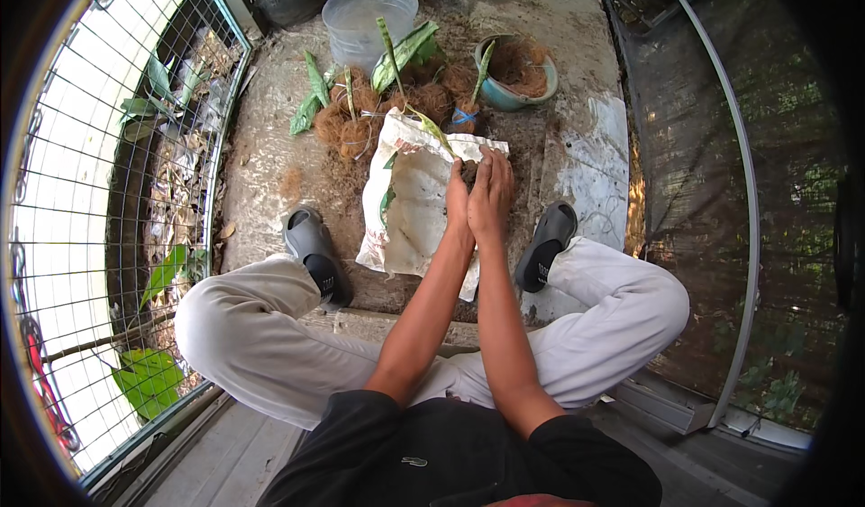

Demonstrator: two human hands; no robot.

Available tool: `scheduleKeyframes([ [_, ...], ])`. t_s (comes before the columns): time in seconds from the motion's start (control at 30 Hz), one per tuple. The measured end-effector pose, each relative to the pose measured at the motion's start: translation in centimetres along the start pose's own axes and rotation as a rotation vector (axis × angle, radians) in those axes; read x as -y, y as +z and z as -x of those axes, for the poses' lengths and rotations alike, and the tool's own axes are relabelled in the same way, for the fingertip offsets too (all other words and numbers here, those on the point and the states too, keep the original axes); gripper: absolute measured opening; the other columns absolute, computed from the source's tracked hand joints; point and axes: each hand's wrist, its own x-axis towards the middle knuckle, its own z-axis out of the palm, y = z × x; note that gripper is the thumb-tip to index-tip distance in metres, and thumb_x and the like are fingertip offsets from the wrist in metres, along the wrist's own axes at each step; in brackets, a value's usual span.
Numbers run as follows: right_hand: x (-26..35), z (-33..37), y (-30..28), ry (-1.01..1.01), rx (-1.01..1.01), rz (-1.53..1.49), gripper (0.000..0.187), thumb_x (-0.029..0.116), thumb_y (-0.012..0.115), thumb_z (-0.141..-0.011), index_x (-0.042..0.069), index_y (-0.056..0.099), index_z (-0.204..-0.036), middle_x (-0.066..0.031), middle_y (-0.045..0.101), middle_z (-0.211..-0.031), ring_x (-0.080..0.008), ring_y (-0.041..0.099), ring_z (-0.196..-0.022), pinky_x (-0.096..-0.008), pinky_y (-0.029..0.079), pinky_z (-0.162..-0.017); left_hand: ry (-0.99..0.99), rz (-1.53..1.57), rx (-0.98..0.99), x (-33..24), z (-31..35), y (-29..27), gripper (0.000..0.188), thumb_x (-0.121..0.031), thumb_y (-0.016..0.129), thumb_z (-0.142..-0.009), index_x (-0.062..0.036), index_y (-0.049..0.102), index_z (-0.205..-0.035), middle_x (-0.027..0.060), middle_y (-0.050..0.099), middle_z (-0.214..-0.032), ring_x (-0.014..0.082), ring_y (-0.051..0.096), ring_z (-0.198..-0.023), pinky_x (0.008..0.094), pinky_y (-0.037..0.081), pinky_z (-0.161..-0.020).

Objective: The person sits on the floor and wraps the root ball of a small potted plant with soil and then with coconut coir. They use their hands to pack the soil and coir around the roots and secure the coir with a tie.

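My left hand [458, 199] and my right hand [489, 193] are cupped together around a dark clump of soil [468, 172]. A slender yellow-green leaf cutting [433, 132] rises from the clump and leans to the far left. Both hands are over the right side of a white sack [416, 210], which lies spread on the ground with its edges raised. Past the sack sit several brown coconut-fibre balls [358, 136], some tied with string and bearing upright leaf cuttings. My palms and part of the clump are hidden by the fingers.
Behind the fibre balls stand a clear plastic tub [369, 22] and, to the right, a blue-green pot [505, 98] filled with brown fibre. A wire mesh fence [194, 137] borders the left, dark netting [694, 137] the right. My shoes [315, 246] flank the sack.
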Motion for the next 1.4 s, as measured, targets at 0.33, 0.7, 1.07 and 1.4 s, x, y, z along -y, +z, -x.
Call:
scheduleKeyframes([
  [0.33,0.8,0.3,-0.7,0.031,-0.005,-0.094,0.046,0.035,0.031,-0.102,0.001,0.059,-0.115,-0.0201,0.056,-0.120,-0.0376,0.049,-0.118,-0.0451,0.034,-0.103,-0.090,0.117,0.036,-0.4,0.6,-0.9,0.043,-0.038,0.039,-0.100,-0.0028,0.058,-0.115,0.0112,0.064,-0.109,0.0254,0.060,-0.097,0.0379,0.047,-0.091],
  [0.7,1.0,0.6,-0.5,0.165,0.086,-0.431,0.051,0.039,0.031,-0.103,0.000,0.059,-0.118,-0.0182,0.060,-0.120,-0.0331,0.052,-0.118,-0.0377,0.035,-0.104,-0.089,0.147,-0.051,-2.4,3.1,2.1,0.040,-0.039,0.041,-0.098,-0.0045,0.059,-0.108,0.0127,0.065,-0.100,0.0270,0.063,-0.090,0.0388,0.050,-0.086],
  [1.07,-0.9,0.2,-0.2,0.598,0.256,-0.948,0.046,0.037,0.044,-0.101,-0.002,0.062,-0.118,-0.0114,0.064,-0.113,-0.0198,0.061,-0.101,-0.0315,0.048,-0.089,0.317,-0.681,-0.379,-1.4,3.4,2.2,0.039,-0.033,0.047,-0.099,0.0026,0.062,-0.102,0.0101,0.063,-0.087,0.0208,0.059,-0.079,0.0338,0.047,-0.075],
  [1.4,-7.3,2.2,3.4,0.813,0.441,-1.593,0.034,0.027,0.048,-0.098,0.001,0.065,-0.113,-0.0099,0.068,-0.105,-0.0205,0.065,-0.095,-0.0319,0.050,-0.088,0.606,-1.399,-0.852,-0.7,5.9,3.8,0.060,-0.049,0.048,-0.094,0.0016,0.048,-0.128,0.0168,0.043,-0.133,0.0354,0.038,-0.127,0.0500,0.027,-0.102],
])
